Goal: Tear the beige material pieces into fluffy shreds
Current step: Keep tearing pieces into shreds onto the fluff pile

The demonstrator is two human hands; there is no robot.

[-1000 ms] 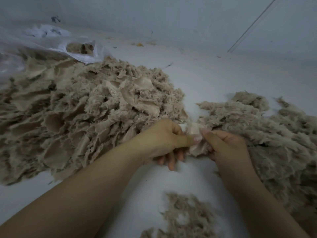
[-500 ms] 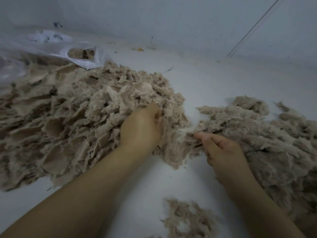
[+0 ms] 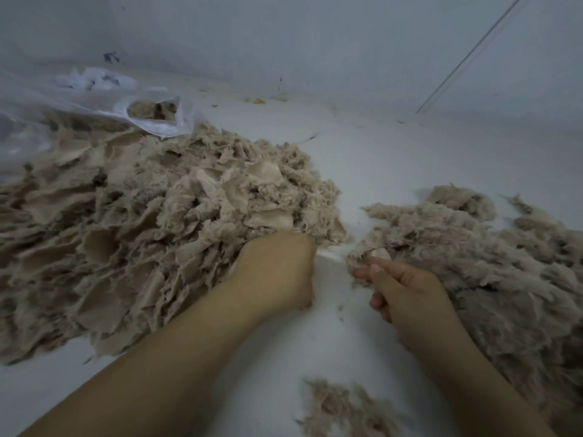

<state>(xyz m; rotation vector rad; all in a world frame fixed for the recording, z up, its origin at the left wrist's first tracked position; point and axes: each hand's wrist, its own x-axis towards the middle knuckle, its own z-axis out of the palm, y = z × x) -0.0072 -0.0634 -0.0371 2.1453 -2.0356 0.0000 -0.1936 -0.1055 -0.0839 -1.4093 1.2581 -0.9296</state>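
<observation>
A big heap of flat, ragged beige material pieces [image 3: 151, 234] covers the left of the white surface. My left hand [image 3: 277, 269] is at its near right edge, fingers curled down into the heap and gripping a piece; the fingertips are hidden. To the right lies a pile of fluffy beige shreds [image 3: 473, 263]. My right hand [image 3: 407, 294] rests at that pile's left edge, fingers loosely curled, thumb tip touching a tuft. I see nothing pinched in it.
A small patch of shreds [image 3: 340, 408] lies near the bottom edge between my forearms. A clear plastic bag [image 3: 151, 118] with more beige material sits at the back left. A pale wall [image 3: 315, 42] rises behind the surface.
My hands, together on one piece a second ago, have parted. The left hand went into the heap, then drew back to its near edge. The right hand stays by the shred pile.
</observation>
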